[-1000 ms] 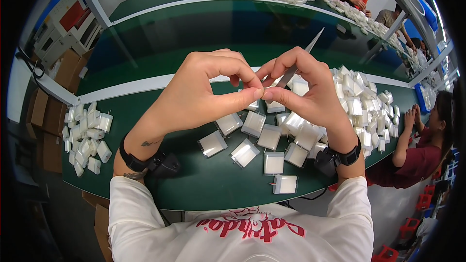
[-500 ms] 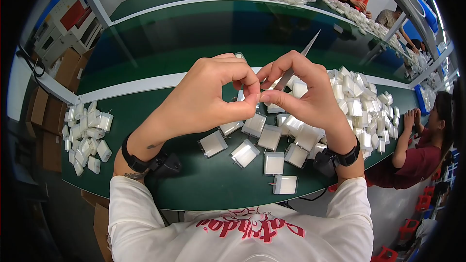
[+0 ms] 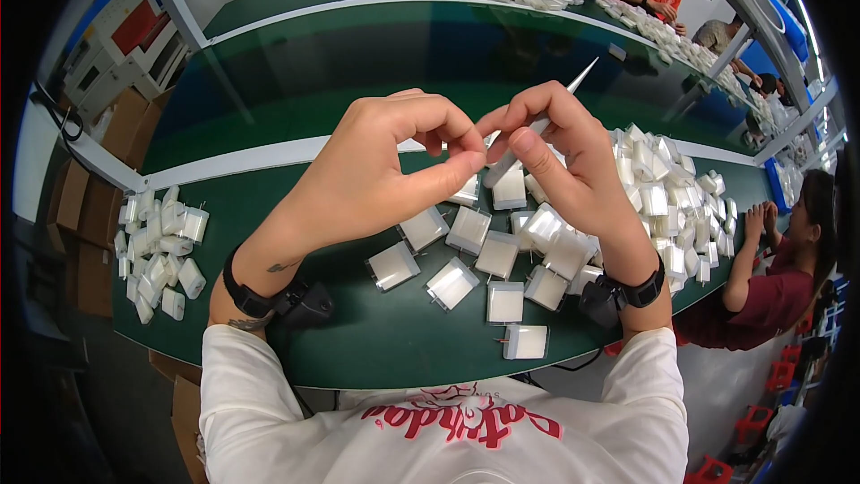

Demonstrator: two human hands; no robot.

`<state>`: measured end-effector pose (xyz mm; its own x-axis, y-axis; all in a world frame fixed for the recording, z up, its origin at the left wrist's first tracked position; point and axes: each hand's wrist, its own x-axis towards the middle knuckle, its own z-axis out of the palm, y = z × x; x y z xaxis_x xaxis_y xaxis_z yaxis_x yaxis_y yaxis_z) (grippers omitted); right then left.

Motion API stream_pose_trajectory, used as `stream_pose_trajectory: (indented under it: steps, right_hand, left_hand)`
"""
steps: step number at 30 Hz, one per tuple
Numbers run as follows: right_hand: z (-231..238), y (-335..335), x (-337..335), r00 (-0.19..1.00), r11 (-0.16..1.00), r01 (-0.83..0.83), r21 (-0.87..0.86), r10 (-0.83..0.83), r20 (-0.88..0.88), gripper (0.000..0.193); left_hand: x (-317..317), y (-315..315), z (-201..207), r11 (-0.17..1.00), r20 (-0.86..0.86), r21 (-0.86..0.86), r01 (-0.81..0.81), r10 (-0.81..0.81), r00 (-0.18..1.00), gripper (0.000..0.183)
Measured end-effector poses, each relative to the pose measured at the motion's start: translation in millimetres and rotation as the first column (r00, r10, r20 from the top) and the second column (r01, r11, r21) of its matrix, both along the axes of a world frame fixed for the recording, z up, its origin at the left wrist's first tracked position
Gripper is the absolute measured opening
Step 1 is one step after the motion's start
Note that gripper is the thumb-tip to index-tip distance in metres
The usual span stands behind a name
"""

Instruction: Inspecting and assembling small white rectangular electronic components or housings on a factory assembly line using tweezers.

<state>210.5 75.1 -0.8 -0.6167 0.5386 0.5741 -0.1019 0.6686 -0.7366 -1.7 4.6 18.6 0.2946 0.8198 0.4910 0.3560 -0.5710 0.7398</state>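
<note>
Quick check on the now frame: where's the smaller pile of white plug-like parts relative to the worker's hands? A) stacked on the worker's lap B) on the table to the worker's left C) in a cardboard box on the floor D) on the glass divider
B: the smaller pile of white parts lies on the green table left of the left hand; the larger pile sits beyond the right hand.

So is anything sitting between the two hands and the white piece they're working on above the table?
Nothing visible does. The left hand and right hand meet fingertip to fingertip over the green table, both already on the small white piece, with the thin white tool in the right grip. The loose white adapters lie below, apart.
</note>
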Motion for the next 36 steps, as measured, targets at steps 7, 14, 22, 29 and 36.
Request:
stream_pose_trajectory:
  steps: [7,14,22,29,36]
  right_hand:
    - [-2.7,-0.1,-3.0,0.995,0.998,-0.042,-0.039,0.038,-0.090,0.029]
    - [2.4,-1.7,-1.8,0.999,0.999,0.002,0.041,0.000,-0.043,0.027]
    - [0.3,-1.5,-3.6,0.998,0.998,0.043,0.053,-0.040,-0.058,0.022]
    - [1.1,-0.5,-1.7,0.989,0.994,0.095,0.048,-0.089,-0.119,0.021]
    - [1.1,-2.4,-2.7,0.982,0.998,0.032,0.048,-0.022,-0.188,0.021]
  left_hand:
    - [3.0,1.9,-4.3,0.986,-0.125,0.159,-0.040,0.060,0.990,0.021]
    - [2.4,3.4,-3.0,0.977,-0.111,0.209,-0.048,0.072,0.991,0.019]
    - [3.3,0.9,-1.0,0.969,-0.059,0.216,-0.123,0.139,0.989,0.014]
    - [3.3,0.5,1.1,0.983,-0.002,0.147,-0.108,0.109,0.994,0.015]
    - [-1.1,2.2,-2.5,0.998,0.180,0.002,0.061,-0.060,0.982,0.016]
